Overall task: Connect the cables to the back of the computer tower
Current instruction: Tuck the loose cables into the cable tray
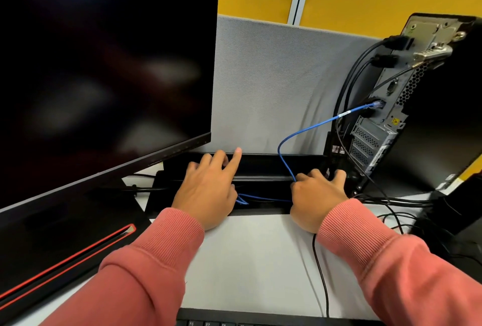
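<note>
A keyboard (260, 320) edges the bottom of the view on the white desk (250, 260); a thin black wire (321, 273) runs across the desk from it toward the right wrist; both sleeves are pink. The left hand (208, 187) rests at the rim of a black cable trough (260, 166) at the back of the desk, its forefinger pointing up and the other fingers loosely bent, gripping nothing visible. The right hand (317, 195) reaches into the trough beside the computer tower (430, 122), fingers curled down where the blue cable (307, 130) descends; whether it pinches the cable I cannot tell. That cable loops up and is plugged into the tower's back panel, below two black cables (357, 70). A dark monitor (104, 65) fills the left; a grey partition (273, 78) stands behind.
</note>
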